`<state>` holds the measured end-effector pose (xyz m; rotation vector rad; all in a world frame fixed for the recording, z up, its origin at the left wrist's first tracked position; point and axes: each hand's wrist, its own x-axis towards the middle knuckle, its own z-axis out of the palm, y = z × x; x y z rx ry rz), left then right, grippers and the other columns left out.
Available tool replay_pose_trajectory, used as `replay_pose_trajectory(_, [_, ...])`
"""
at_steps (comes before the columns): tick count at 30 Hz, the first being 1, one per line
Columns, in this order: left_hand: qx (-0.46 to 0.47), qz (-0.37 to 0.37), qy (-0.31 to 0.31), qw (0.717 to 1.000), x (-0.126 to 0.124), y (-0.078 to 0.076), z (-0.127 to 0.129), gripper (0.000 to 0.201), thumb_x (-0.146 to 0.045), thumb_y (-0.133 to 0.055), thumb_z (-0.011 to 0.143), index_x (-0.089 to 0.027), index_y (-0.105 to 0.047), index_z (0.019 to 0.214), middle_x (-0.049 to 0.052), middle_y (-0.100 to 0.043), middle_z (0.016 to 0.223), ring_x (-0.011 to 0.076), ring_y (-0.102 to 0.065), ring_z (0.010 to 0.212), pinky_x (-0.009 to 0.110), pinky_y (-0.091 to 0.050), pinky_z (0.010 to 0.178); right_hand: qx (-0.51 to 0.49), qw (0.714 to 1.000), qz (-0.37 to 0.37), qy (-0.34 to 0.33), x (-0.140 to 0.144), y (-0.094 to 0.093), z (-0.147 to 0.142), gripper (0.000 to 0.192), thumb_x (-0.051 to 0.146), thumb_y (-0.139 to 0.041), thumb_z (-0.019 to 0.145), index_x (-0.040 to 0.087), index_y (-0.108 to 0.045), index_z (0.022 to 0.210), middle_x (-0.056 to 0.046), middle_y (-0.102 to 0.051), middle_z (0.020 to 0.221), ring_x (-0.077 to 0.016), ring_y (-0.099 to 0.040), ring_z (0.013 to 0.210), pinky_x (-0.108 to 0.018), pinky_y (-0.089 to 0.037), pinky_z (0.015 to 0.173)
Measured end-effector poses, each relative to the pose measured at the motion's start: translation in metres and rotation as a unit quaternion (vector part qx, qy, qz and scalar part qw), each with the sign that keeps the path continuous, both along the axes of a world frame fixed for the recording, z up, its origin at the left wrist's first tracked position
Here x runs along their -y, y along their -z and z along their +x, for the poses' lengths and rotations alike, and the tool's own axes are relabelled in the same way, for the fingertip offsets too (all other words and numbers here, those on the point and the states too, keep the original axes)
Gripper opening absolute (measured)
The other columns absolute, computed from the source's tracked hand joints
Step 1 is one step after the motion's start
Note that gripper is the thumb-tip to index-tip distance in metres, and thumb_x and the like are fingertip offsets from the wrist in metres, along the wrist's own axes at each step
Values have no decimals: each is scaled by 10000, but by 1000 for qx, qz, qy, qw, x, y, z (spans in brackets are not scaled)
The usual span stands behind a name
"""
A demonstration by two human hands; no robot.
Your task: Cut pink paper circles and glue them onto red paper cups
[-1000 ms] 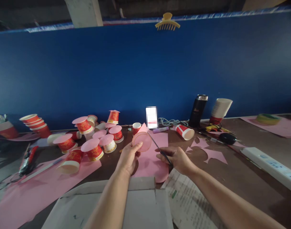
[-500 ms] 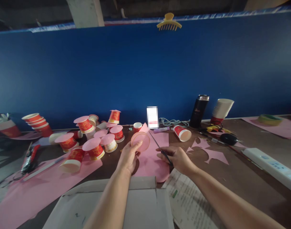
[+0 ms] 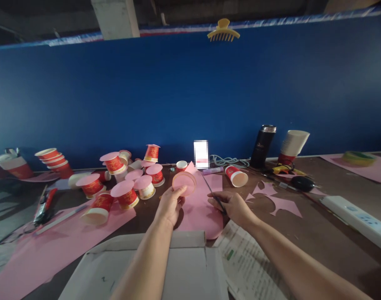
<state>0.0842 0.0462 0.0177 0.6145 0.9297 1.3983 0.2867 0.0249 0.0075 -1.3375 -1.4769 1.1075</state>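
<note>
My left hand (image 3: 170,203) holds a paper cup (image 3: 184,183) tipped on its side, its round pink-lit mouth facing me, above a pink paper sheet (image 3: 200,210) on the table. My right hand (image 3: 232,206) grips a thin dark pencil-like tool (image 3: 212,192) whose tip points up and left, close to the cup's right side. Both hands hover over the same pink sheet at the table's middle.
Several red paper cups capped with pink discs (image 3: 124,193) cluster at the left. A lying cup (image 3: 237,175), black flask (image 3: 263,145), white cup stack (image 3: 291,146), pink offcuts (image 3: 282,204), power strip (image 3: 355,216), open cardboard box (image 3: 165,266) and printed paper (image 3: 249,262) surround the hands.
The view has drifted slightly. My right hand has shifted a little left and up with the tool, nearer the cup. My left hand keeps holding the cup.
</note>
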Motion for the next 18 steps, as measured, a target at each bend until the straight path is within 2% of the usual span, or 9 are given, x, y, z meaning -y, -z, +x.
replay_pose_trajectory(6, [-15,5,-6,1000,-1,1,0,332,-245,-853,508,-141,-607,704,-27,-581,667,53,-481,608,176,-368,577,-28,999,-16,-5,0,1,-2,464,439,-757,654,132,-735,1001,9,-586,601,-113,-469,565,-223,-357,515])
replay_pose_trajectory(12, [-40,23,-12,999,-3,5,0,337,-283,-845,530,-147,-643,762,-25,-591,743,55,-487,654,186,-370,612,-17,1000,2,-13,-1,2,-2,414,415,-746,676,133,-738,978,13,-575,590,-106,-452,559,-215,-341,498])
replay_pose_trajectory(18, [-80,30,-17,996,-4,9,0,346,-307,-838,547,-154,-669,806,-15,-602,767,63,-486,662,198,-368,626,-21,999,-14,-21,-1,4,-2,414,400,-740,685,136,-727,1004,18,-569,576,-102,-440,533,-217,-319,480])
